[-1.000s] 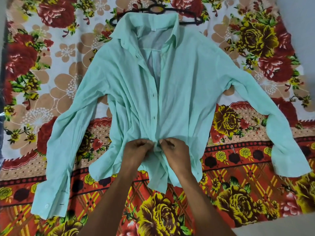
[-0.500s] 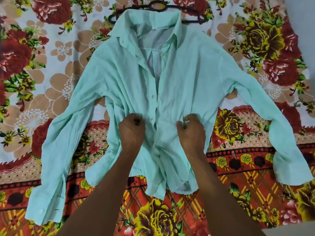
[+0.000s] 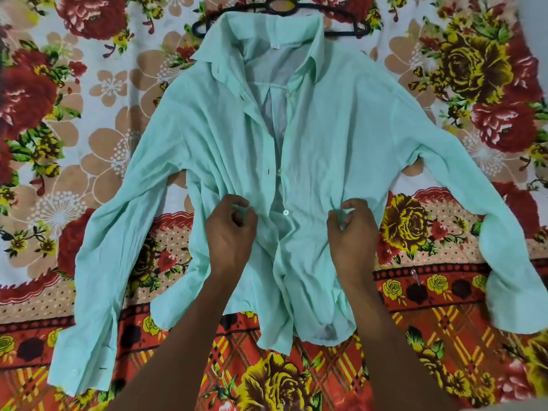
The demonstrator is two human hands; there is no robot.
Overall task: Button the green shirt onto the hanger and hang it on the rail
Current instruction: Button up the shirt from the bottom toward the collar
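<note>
Underneath everything, a floral bedsheet (image 3: 89, 120) in red, yellow and tan is spread across the whole view. On it the green shirt (image 3: 341, 137) is laid flat on its back, collar at the far edge, both sleeves stretched outward and down to either side, the cuffs reaching the near corners. The front is seen open from the collar down past the middle, with the plackets lying close together and the lower part gathered in wrinkles near the hem. A black hanger (image 3: 281, 8) is seated inside the collar, its arms showing on either side of the neck and its hook region cut off at the top edge. The left hand (image 3: 231, 229) is placed on the left front panel, fingers curled and fabric pinched between thumb and fingertips. The right hand (image 3: 351, 232) is placed on the right front panel, fingers likewise curled around a small fold of cloth. Between the two hands a white button (image 3: 286, 212) is visible on the placket, unfastened.
</note>
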